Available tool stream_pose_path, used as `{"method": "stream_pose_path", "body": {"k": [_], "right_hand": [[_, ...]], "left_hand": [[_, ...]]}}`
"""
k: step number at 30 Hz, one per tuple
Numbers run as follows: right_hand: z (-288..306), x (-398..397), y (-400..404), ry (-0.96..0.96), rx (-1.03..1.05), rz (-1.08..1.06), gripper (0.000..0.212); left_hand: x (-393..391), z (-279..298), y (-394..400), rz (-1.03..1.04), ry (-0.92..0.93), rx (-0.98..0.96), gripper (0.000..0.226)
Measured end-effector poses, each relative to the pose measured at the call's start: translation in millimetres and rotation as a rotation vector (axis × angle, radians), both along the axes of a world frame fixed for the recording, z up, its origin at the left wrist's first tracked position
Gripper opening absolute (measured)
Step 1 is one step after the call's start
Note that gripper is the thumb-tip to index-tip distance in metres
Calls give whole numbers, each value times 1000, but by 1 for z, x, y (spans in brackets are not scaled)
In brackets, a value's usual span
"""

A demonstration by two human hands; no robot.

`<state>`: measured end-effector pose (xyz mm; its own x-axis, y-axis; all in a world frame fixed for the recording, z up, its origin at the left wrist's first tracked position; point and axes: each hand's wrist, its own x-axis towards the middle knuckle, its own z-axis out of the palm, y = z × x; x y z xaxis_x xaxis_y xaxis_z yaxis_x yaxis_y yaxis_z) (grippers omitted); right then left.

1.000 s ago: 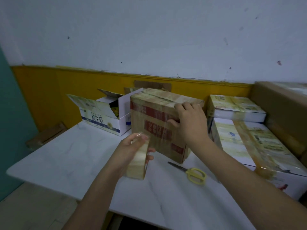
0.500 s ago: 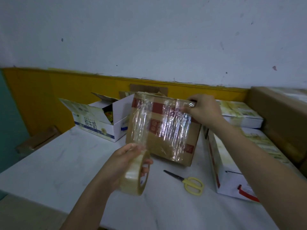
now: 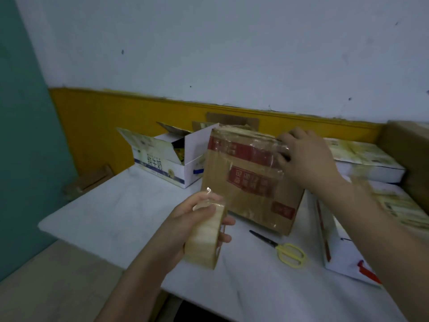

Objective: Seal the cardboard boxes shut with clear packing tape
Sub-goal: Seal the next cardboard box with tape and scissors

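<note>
White marble-look tabletop (image 3: 120, 212); pale wall above a yellow band behind.

Brown cardboard box (image 3: 250, 182), red printing on the near face: standing on the table, centre, near face and top edge glossy with clear tape.

Right hand (image 3: 306, 163): laid flat, fingers spread, pressing on the box's upper right corner and near face. Nothing gripped.

Left hand (image 3: 185, 228): curled around a roll of clear packing tape (image 3: 206, 238), thumb on top, fingertips showing past the roll's right side. Held above the table, just in front of the box's lower left corner.

Yellow-handled scissors (image 3: 285, 251): lying flat on the table, near the box's front right, blades closed.

White printed carton (image 3: 167, 161): flaps open, left of the brown box.

Stacked white cartons (image 3: 362, 163): taped, at right, partly hidden by the right forearm.
</note>
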<state>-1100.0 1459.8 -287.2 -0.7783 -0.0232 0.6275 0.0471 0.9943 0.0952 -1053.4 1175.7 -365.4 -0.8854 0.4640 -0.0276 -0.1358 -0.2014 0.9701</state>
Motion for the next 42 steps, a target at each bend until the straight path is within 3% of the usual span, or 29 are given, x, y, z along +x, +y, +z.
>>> {"method": "stream_pose_path", "body": {"k": [2,4,8,12,17,21,24,28,35,37,42], "right_hand": [[-9,20,-26,55,28,11,34],[-22,45,-66,95,-77,203,35],[-49,87,-145,-302,-595,613,33],[-61,98,-184,-257,-764,524,8],[-77,110,-220,-317,-649,562,13],[-91,104,-223,-501,-871,606,22],[-114,93,-221,-559,-926,556,26],[-149,76,-212,-505,-835,449,25],[-171,59,-211,-413,-374,501,19],[-170,61,-212,-411,-329,468,22],[-165,56,-198,-489,-326,197,75]], "left_hand": [[8,-3,-1,40,15,-2,21],[17,-3,-5,72,35,1,18],[38,0,-24,175,89,-60,16],[61,-6,-59,243,75,-170,16],[88,-20,-99,287,17,-328,23],[100,-32,-116,237,11,-511,53],[88,-50,-113,177,-33,-607,70],[67,-80,-97,196,25,-807,78],[44,-113,-84,304,114,-825,75],[41,-116,-81,344,118,-829,74],[36,-118,-71,424,139,-928,72]]}}
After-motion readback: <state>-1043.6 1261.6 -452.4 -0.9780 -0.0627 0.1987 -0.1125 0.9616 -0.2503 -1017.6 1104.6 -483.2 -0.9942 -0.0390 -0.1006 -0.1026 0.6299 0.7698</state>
